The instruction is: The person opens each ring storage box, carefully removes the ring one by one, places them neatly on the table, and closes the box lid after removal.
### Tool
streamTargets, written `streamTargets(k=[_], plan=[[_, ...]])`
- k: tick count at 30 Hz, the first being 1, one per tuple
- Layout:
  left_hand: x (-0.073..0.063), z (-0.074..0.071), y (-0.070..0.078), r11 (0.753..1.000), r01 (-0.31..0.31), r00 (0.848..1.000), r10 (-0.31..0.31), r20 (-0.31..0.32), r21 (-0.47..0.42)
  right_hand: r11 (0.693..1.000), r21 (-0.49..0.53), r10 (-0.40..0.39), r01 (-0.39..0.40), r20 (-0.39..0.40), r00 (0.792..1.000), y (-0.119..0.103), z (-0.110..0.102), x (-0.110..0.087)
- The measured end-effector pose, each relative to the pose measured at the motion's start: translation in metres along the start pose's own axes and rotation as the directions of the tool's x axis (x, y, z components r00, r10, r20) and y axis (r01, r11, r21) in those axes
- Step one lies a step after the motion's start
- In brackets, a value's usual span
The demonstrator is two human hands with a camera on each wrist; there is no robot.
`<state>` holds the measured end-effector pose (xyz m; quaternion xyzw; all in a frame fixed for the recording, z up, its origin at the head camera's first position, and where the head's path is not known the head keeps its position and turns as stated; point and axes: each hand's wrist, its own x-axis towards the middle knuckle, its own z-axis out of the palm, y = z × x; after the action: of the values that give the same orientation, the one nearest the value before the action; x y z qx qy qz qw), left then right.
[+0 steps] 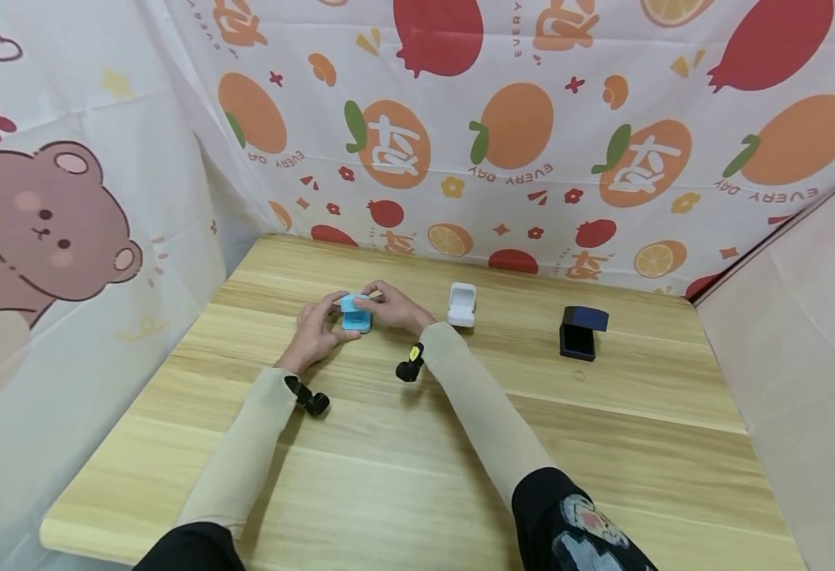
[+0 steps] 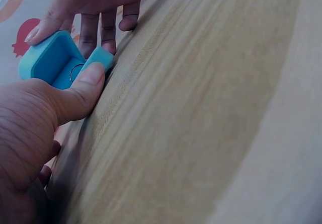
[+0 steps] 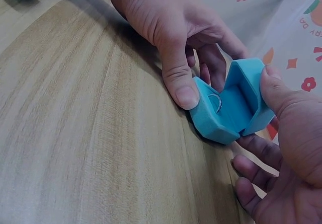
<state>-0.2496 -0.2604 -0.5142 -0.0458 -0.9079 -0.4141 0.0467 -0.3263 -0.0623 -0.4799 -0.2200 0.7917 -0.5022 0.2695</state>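
Observation:
A light-blue ring box (image 1: 356, 319) stands with its lid raised on the wooden table, between both hands. Inside its base is a thin silver ring (image 3: 216, 103), upright in the slot. My left hand (image 1: 313, 337) grips the base, its thumb pressed on the front edge in both wrist views. With its thumb on the lid, my right hand (image 1: 398, 309) pinches the raised lid from the other side. Its lower fingers hang loosely below the box in the right wrist view.
Right of the hands stands a white ring box (image 1: 462, 308) with its lid up. Farther right is a black box (image 1: 577, 341) with a dark blue raised lid. A faint small ring (image 1: 580, 376) lies near it. Printed cloth (image 1: 460, 206) hangs behind the table (image 1: 567, 444).

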Motion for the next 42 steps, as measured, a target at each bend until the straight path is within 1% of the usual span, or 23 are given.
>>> streamTargets(k=[6, 13, 19, 23, 29, 35, 42], plan=[[0.0001, 0.0009, -0.0017, 1.000, 0.004, 1.000, -0.004, 0.002, -0.001, 1.000, 0.003, 0.009, -0.009, 0.004, 1.000, 0.0016, -0.0004, 0.0010], [0.0050, 0.0006, -0.0039, 1.000, -0.009, 1.000, 0.009, -0.005, 0.028, 1.000, 0.019, 0.010, -0.010, -0.008, 1.000, -0.0004, -0.0015, 0.0019], [0.0017, 0.0013, -0.0015, 1.000, 0.007, 1.000, -0.007, 0.001, 0.008, 0.999, 0.031, 0.034, -0.034, -0.013, 0.999, 0.0018, -0.0003, 0.0033], [-0.0013, 0.0024, -0.0009, 1.000, 0.021, 1.000, -0.022, 0.011, 0.010, 0.998, 0.039, 0.049, -0.049, -0.012, 0.999, 0.0020, 0.0013, 0.0014], [-0.0005, 0.0027, -0.0024, 1.000, 0.011, 1.000, -0.011, 0.005, 0.017, 0.999, 0.041, 0.023, -0.022, -0.033, 0.999, 0.0017, 0.0021, 0.0014], [-0.0012, 0.0027, -0.0015, 1.000, 0.010, 1.000, -0.010, 0.010, 0.003, 0.998, 0.048, 0.036, -0.033, -0.059, 0.998, 0.0031, 0.0037, 0.0024], [0.0000, 0.0028, -0.0028, 1.000, 0.013, 1.000, -0.012, -0.003, 0.009, 0.998, 0.056, 0.036, -0.033, -0.056, 0.998, 0.0024, 0.0026, 0.0038]])
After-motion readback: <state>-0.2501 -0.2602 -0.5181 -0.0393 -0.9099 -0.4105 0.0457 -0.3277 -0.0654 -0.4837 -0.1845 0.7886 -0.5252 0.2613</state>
